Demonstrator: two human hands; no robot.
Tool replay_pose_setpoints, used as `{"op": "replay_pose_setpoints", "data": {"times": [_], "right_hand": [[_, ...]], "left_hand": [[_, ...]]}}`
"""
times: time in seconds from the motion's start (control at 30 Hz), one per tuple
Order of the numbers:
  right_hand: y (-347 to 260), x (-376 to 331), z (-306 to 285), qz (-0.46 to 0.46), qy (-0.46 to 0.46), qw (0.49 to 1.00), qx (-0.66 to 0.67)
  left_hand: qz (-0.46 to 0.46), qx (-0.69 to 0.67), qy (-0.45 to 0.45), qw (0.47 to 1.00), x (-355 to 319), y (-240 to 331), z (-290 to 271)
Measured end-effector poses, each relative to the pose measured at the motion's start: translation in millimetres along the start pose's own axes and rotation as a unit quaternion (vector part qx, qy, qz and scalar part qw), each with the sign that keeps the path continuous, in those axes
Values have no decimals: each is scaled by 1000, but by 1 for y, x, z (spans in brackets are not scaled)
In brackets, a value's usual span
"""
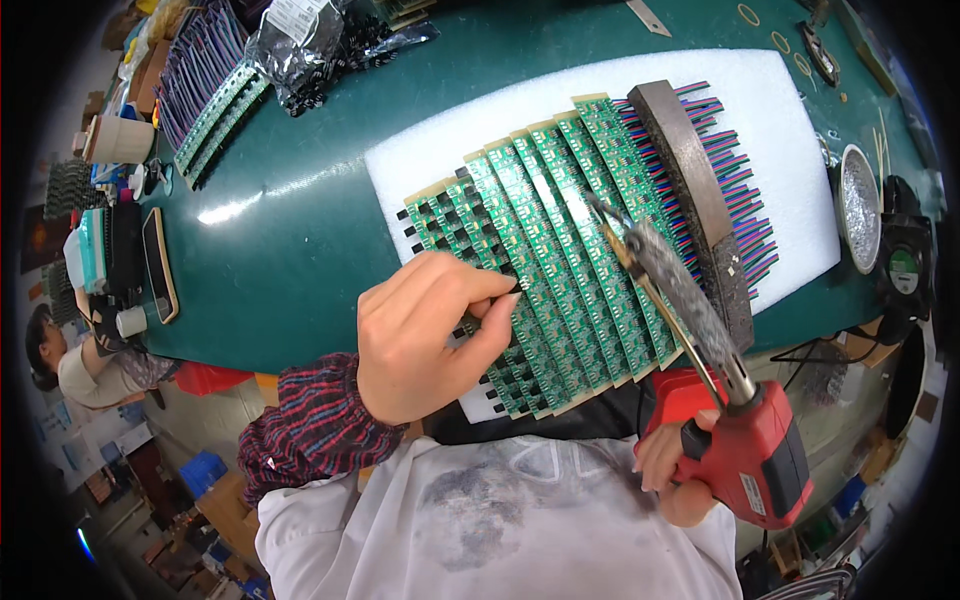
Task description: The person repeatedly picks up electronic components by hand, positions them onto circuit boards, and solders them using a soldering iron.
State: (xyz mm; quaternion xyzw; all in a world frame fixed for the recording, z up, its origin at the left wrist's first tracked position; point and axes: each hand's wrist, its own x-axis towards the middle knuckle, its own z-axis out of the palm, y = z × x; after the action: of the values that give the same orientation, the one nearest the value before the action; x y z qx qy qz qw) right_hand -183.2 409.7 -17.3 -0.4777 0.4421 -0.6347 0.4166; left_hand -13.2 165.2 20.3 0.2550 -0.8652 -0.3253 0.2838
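Rows of green circuit board strips (560,260) lie side by side on a white foam sheet (410,150). Small black connectors (440,222) sit along the left strips. Over these strips my left hand (415,335) is closed in a pinch, with a small black connector (517,287) at the fingertips. My right hand (672,468) grips the handle of a red soldering gun (750,455). The gun's tip points up and left above the strips on the right. Coloured wires (745,205) run out from the right side, under a heavy metal bar (685,180).
On the green table (270,270), a phone (158,265) and a white pot (120,140) stand left. A wired board strip (222,122) and black plastic bag (310,50) lie at the back. A metal dish (860,208) and fan (905,265) are right. Another person (100,375) sits far left.
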Motion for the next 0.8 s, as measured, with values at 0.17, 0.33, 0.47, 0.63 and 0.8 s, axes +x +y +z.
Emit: {"op": "replay_pose_setpoints", "data": {"times": [0.17, 0.33, 0.47, 0.63, 0.8], "right_hand": [[5, -47, 11, 20, 106, 988, 107], [8, -68, 13, 71, 119, 985, 101], [6, -57, 4, 25, 97, 989, 109], [11, -44, -12, 122, -53, 987, 86], [0, -69, -18, 63, 7, 996, 69]], "left_hand": [[2, 11, 10, 1000, -3, -2, 5], [-4, 5, 11, 1000, -3, -4, 6], [-4, -1, 12, 1000, -4, -4, 6], [-8, -3, 21, 1000, -3, -4, 8], [-11, 0, 16, 1000, -3, -4, 8]]}}
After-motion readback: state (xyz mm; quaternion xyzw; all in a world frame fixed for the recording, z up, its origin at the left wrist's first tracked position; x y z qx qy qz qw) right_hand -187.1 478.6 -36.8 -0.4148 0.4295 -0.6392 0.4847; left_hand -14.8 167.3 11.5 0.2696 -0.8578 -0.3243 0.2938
